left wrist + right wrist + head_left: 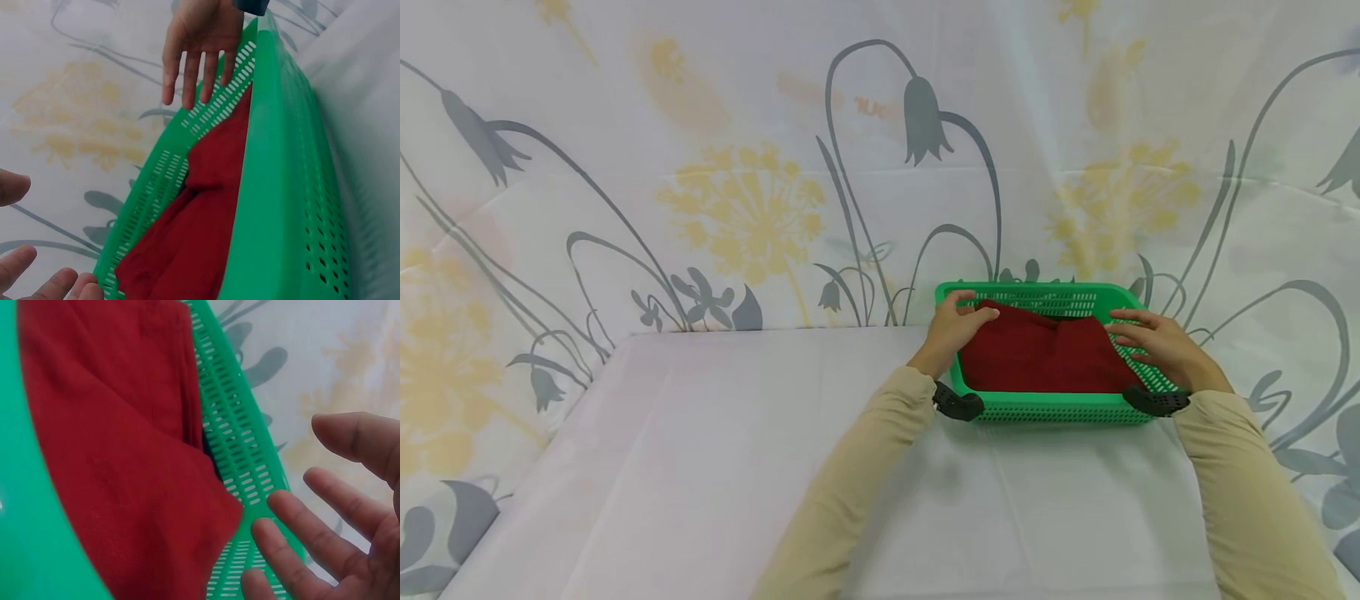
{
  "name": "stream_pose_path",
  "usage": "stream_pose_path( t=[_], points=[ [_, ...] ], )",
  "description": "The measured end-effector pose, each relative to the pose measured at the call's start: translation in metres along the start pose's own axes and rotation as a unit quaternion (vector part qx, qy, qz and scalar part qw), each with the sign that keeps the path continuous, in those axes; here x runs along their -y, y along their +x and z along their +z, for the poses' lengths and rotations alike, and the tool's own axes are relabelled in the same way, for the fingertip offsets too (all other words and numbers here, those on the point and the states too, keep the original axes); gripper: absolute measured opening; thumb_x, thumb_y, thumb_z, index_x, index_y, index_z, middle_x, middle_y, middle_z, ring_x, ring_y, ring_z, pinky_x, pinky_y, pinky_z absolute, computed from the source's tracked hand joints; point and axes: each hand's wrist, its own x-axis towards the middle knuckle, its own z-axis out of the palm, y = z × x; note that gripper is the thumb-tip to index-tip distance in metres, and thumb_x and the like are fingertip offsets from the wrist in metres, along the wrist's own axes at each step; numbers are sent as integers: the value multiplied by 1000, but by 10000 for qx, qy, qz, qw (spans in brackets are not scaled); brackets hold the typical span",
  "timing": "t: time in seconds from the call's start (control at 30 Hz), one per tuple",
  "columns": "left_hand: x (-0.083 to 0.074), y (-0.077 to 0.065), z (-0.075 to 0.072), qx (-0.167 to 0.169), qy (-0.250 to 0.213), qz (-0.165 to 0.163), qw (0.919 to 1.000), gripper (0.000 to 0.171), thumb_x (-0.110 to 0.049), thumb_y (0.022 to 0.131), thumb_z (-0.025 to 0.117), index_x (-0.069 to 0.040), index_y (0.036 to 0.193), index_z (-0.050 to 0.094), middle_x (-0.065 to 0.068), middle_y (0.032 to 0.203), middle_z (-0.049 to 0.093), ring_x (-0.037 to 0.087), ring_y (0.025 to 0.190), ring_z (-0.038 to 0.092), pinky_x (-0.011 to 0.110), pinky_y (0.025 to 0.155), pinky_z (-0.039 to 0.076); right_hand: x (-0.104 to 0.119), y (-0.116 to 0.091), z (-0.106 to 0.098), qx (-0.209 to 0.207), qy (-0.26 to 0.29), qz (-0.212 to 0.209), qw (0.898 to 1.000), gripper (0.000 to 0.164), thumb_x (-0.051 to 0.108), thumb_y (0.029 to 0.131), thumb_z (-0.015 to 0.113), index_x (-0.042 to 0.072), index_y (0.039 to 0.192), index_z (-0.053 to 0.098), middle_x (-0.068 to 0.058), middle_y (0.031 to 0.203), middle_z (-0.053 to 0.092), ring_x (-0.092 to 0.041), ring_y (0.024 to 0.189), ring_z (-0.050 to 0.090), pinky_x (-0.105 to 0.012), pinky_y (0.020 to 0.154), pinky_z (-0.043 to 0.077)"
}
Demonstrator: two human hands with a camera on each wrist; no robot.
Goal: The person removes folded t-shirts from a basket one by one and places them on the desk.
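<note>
Dark red folded cloth [1037, 350] lies inside a green plastic basket [1052, 400] with slotted walls. In the head view my left hand [953, 329] hovers over the basket's left end, fingers spread and holding nothing. At the right end, my right hand [1161, 346] is held above the rim with its fingers extended. The right wrist view shows the right hand [331, 544] apart from the cloth [125, 456], its fingers loosely straight beside the slotted wall. From the left wrist, the left fingertips [56, 284] appear near the basket's rim, and the other hand [203, 50] hangs over the far end.
A white-covered table [715, 467] extends left and in front of the basket. Behind it hangs a floral-patterned sheet [760, 167], close to the basket's back rim. Each wrist carries a black strap-mounted device [958, 404].
</note>
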Motion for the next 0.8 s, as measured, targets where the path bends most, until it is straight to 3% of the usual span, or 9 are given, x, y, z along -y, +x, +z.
stream_pose_path(
  t=[0.07, 0.3, 0.5, 0.67, 0.8],
  points=[
    [0, 1, 3, -74, 79, -60, 9999, 49, -24, 88, 72, -13, 132, 54, 10, 126, 54, 22, 113, 52, 40, 93, 44, 0, 1, 0, 2, 38, 52, 10000, 37, 41, 101, 49, 28, 134, 41, -7, 140, 34, -13, 113, 45, -45, 100, 37],
    [2, 6, 10, -279, 139, -187, 9993, 50, -21, 88, 72, -10, 133, 52, 12, 129, 52, 25, 117, 50, 41, 94, 44, -3, 4, -1, 115, 190, 166, 9996, 51, 41, 102, 46, 16, 144, 32, -21, 151, 19, -41, 133, 26, -55, 107, 26],
    [2, 6, 19, -240, 256, -398, 9986, 60, -23, 89, 71, -10, 141, 44, 12, 139, 46, 27, 123, 47, 42, 98, 41, -9, 7, -5, 241, 241, 357, 9988, 54, 41, 102, 47, 15, 146, 31, -25, 156, 5, -44, 136, 19, -51, 105, 30],
    [6, 8, 28, -232, 459, -641, 9966, 67, -24, 89, 71, -9, 145, 37, 11, 147, 40, 28, 127, 45, 45, 100, 40, -8, 9, -5, 349, 356, 471, 9976, 66, 36, 101, 51, 3, 150, 23, -29, 156, -3, -51, 138, 9, -61, 108, 18],
    [9, 9, 35, -315, 458, -866, 9947, 70, -23, 87, 72, -8, 144, 36, 11, 146, 40, 27, 126, 44, 45, 100, 40, -9, 11, -6, 455, 441, 541, 9965, 63, 30, 102, 51, 3, 150, 23, -29, 156, -7, -53, 138, 6, -62, 108, 14]
  ],
)
